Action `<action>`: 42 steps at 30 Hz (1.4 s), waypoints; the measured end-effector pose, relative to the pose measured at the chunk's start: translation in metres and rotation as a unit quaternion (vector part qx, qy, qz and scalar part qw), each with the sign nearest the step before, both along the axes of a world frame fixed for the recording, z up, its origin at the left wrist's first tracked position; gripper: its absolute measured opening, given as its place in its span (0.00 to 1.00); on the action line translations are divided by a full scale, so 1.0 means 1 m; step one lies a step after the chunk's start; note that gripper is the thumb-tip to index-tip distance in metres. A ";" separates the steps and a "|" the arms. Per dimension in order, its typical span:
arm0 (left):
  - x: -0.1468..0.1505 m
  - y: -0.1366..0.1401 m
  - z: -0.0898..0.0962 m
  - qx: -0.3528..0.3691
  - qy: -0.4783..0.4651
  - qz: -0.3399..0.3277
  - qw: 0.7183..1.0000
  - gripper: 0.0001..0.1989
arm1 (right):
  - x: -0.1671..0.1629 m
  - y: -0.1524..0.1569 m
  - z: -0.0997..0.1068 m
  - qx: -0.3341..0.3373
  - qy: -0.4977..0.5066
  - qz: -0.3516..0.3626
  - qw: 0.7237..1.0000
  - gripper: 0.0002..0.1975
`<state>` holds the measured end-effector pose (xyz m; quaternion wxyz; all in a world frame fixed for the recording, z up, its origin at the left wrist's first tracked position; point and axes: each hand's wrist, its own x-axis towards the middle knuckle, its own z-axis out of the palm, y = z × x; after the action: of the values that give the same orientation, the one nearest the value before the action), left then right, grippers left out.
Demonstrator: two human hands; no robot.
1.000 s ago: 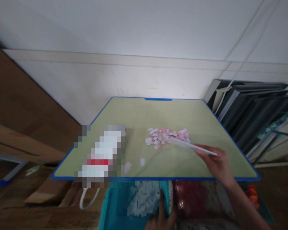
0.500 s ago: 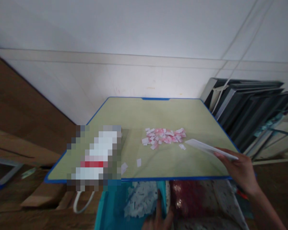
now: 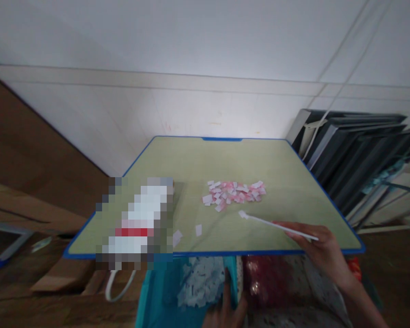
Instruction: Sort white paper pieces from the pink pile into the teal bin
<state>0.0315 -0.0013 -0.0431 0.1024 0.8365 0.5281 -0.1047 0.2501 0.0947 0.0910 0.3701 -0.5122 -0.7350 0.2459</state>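
Right hand: your right hand [image 3: 323, 248] has its fingers closed on the near end of a thin white strip [image 3: 276, 224], leaving most of the length free, which seems to give you reach without the hand covering the work.
Strip tip: it meets 1 small scrap [image 3: 242, 213] on the tabletop [image 3: 222, 159]; the low slant probably keeps the edge near the surface.
Pink-and-white pile: the paper pile [image 3: 234, 192] lies just beyond the tip, apart from it, likely within easy reach.
Stray pieces: 2 loose scraps [image 3: 198, 230] sit by the front edge, left of the pile.
Left hand: your left hand [image 3: 225, 314] is at the right wall of the teal bin [image 3: 141, 300], index stretched, thumb apart, perhaps steadying it; I cannot tell whether it grips.
Bin: it sits below the front edge, holding white scraps [image 3: 201, 282], a placement that would suit catching paper.
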 end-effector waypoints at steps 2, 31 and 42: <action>0.000 -0.001 -0.001 0.012 -0.005 0.001 1.000 0.31 | -0.017 0.001 -0.001 0.001 0.025 0.044 0.999 0.11; -0.003 0.004 0.000 0.072 -0.020 -0.023 0.997 0.30 | -0.130 0.040 -0.006 -0.068 0.130 0.250 0.957 0.11; -0.007 0.014 0.008 0.068 -0.089 -0.046 0.993 0.41 | -0.124 0.025 -0.005 -0.073 0.115 0.277 0.951 0.12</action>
<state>0.0242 0.0127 -0.0350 0.0870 0.8711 0.4834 0.0015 0.1257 0.1194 0.0859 0.3310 -0.2824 -0.7803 0.4492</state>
